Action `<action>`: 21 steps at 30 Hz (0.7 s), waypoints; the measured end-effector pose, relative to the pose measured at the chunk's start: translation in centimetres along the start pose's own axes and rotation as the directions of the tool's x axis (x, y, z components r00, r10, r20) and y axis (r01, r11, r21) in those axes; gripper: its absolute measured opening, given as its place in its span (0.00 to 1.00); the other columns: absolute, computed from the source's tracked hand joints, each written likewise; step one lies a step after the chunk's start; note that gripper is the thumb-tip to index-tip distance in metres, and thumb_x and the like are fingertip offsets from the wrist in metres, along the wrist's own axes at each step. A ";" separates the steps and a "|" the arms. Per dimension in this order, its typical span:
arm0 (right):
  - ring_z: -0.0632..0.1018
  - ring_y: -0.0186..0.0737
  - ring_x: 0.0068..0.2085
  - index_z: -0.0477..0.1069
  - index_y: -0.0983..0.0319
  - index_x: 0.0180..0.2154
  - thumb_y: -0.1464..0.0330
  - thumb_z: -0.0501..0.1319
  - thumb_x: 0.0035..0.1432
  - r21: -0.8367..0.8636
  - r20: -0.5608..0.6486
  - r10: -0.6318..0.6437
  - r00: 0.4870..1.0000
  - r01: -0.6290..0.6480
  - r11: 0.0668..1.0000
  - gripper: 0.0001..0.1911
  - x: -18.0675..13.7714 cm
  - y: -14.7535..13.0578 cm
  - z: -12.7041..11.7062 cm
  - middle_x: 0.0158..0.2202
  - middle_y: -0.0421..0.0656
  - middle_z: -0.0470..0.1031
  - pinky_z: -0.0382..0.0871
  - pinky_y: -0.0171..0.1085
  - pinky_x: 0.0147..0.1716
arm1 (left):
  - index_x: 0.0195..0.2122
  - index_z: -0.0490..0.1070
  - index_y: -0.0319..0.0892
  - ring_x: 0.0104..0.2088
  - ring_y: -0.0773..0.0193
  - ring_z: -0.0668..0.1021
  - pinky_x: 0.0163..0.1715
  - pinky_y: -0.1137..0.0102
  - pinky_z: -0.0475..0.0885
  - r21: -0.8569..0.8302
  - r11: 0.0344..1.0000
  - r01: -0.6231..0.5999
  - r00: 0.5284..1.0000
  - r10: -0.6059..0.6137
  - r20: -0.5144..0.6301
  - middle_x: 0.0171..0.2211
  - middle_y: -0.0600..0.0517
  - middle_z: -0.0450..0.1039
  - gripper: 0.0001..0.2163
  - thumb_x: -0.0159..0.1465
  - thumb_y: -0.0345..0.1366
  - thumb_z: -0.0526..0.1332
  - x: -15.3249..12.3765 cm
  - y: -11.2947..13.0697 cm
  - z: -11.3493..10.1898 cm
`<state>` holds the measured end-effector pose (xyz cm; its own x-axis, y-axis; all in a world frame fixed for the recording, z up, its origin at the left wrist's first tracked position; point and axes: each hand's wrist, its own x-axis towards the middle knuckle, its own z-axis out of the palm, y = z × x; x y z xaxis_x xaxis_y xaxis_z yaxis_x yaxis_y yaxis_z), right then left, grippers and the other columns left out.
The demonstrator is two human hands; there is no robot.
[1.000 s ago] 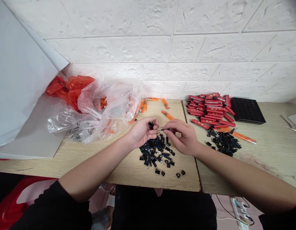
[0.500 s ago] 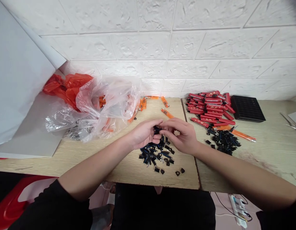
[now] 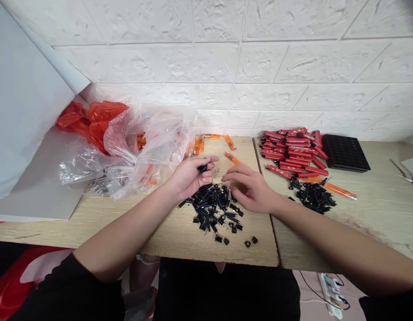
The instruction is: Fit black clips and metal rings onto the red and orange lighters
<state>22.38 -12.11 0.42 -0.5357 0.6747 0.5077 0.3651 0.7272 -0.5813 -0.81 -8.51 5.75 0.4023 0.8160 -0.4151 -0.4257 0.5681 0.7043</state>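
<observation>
My left hand [image 3: 194, 178] is curled round a small black part [image 3: 203, 168], raised a little over the table. Just right of it, my right hand [image 3: 249, 188] hangs with thumb and fingers apart, and I see nothing in them. Beneath both hands lies a loose pile of small black parts with blue wires [image 3: 211, 209], partly hidden by the left hand. A tiny shiny piece [image 3: 216, 170] shows by the left fingertips, too small to make out.
A clear plastic bag [image 3: 153, 133] with orange lighters inside and a red bag [image 3: 106, 116] lie at left. Orange lighters [image 3: 232, 157] lie behind my hands. At right are stacked red lighters [image 3: 293, 151], a black tray [image 3: 345, 152], another black-part pile [image 3: 316, 196] and scissors [image 3: 406, 174].
My hands have come apart. The left has moved left and slightly up with the black part, while the right has drawn back from it and its fingers have spread.
</observation>
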 end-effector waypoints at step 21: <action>0.76 0.49 0.49 0.75 0.59 0.49 0.68 0.59 0.76 -0.087 0.152 -0.013 0.988 0.026 0.996 0.07 0.3 0.6 0.4 0.47 0.49 0.77 0.77 0.55 0.53 | 0.34 0.73 0.37 0.25 0.66 0.72 0.24 0.71 0.71 -0.033 0.996 0.077 0.994 -0.080 -0.078 0.30 0.48 0.71 0.08 0.66 0.37 0.63 0.2 -0.4 0.0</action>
<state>22.14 -11.46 -0.03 -0.6498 0.6383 0.4128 0.4156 0.7530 -0.5102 -0.61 -8.54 5.38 0.3704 0.7740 -0.5136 -0.4197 0.6327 0.6508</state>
